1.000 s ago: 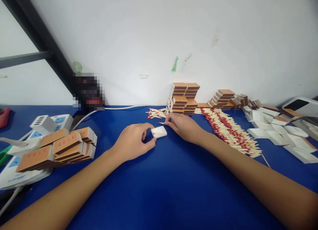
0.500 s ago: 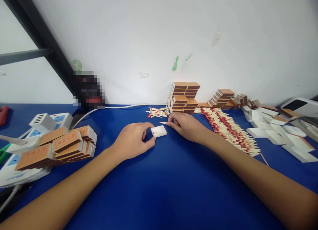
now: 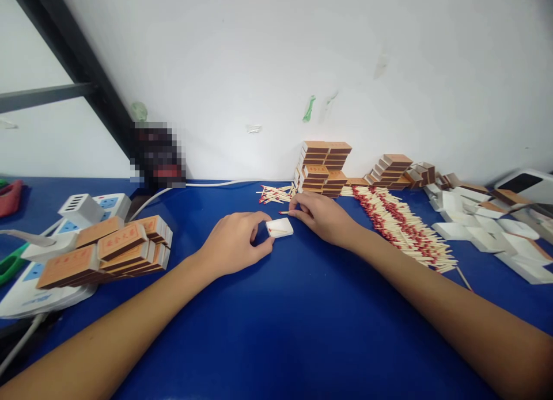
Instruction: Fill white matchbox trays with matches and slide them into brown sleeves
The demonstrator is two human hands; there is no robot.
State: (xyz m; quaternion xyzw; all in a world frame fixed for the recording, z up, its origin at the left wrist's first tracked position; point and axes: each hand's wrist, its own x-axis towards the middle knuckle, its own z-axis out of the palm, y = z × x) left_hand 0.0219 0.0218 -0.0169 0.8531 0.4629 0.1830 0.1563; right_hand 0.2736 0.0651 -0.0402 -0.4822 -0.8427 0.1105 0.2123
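A small white matchbox tray (image 3: 283, 231) lies on the blue table with at least one red-tipped match in it. My left hand (image 3: 235, 242) grips its left end between thumb and fingers. Just above the tray's right side, my right hand (image 3: 319, 216) pinches a match (image 3: 284, 213), its red head pointing left. Behind that hand is a small loose heap of matches (image 3: 275, 194). A long bank of matches (image 3: 401, 227) spreads to the right of my right hand.
Matchboxes stand in a stack (image 3: 326, 167) by the wall, with a lower stack (image 3: 391, 167) to its right. Empty white trays (image 3: 484, 227) lie far right. More matchboxes (image 3: 125, 247) rest on a power strip (image 3: 56, 299) at left, near a white cable (image 3: 220, 185).
The view has shifted slightly, so the scene sits a little to the right. My right hand with the match has come slightly closer to the tray; my left hand keeps its hold.
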